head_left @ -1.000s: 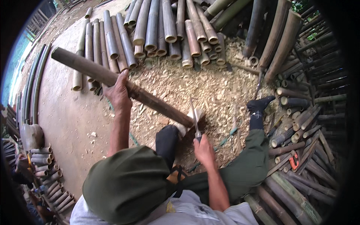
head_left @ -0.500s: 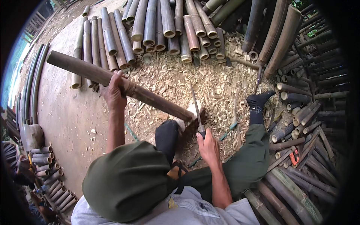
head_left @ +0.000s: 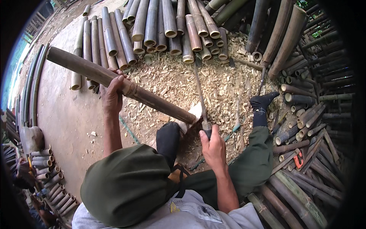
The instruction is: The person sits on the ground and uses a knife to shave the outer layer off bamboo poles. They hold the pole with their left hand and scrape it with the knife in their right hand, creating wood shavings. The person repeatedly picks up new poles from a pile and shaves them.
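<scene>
My left hand [head_left: 114, 89] is closed round the middle of a brown bamboo pole [head_left: 160, 105], gripping it near a raised joint. The pole slants from upper left down to a pale wooden block [head_left: 196, 110] between my feet, where its near end lies. In my right hand [head_left: 213, 147], closed about a dark handle, is a long narrow-bladed knife [head_left: 199, 89]. The blade points away from me and passes beside the pole's lower end; whether it touches the bamboo I cannot tell.
Pale wood chips [head_left: 225, 84] cover the ground ahead. Cut bamboo lengths [head_left: 167, 23] lie beyond them, with more stacked at right [head_left: 301, 122] and lower left [head_left: 57, 183]. An orange-handled saw [head_left: 298, 159] rests among the right-hand pieces. My dark-socked feet [head_left: 167, 137] flank the work.
The knife's tip has moved farther away from me, with more blade beyond the pole's end. My left hand has turned slightly on the pole, which stays in nearly the same place.
</scene>
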`<state>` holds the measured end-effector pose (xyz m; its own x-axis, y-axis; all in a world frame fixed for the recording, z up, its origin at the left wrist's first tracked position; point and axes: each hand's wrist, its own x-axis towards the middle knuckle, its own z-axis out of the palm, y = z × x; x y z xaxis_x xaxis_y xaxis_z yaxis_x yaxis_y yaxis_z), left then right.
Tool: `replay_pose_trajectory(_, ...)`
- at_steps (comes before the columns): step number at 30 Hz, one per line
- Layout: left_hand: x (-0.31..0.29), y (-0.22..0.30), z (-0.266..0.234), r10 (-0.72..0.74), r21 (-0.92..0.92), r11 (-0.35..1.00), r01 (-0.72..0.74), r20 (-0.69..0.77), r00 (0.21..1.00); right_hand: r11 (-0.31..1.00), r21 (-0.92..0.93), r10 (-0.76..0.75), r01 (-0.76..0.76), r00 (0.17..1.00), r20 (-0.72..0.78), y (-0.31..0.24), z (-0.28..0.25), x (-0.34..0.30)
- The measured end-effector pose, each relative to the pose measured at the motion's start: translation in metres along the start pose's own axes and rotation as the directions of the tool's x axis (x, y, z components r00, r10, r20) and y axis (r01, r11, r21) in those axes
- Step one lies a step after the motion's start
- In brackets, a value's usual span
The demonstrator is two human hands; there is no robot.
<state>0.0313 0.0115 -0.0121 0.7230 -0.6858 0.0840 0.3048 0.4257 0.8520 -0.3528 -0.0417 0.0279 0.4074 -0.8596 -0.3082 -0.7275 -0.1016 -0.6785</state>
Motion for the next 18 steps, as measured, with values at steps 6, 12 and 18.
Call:
replay_pose_trajectory(6, 0.000, -0.007, 0.008, -0.053, 0.043, 0.998, 0.051, 0.047, 0.997, 0.993, -0.100, 0.062, -0.069, 0.995, -0.078, 0.085, 0.053, 0.004)
replay_pose_trajectory(12, -0.006, -0.005, 0.008, -0.070, 0.002, 0.997, 0.079, -0.448, 0.891, 0.998, -0.058, 0.014, -0.016, 1.000, -0.026, 0.045, 0.027, 0.005)
replay_pose_trajectory(18, 0.002, -0.016, 0.020, 0.149, 0.194, 0.978, -0.071, -0.427, 0.892, 0.968, 0.098, -0.205, 0.233, 0.950, -0.235, 0.007, 0.013, -0.011)
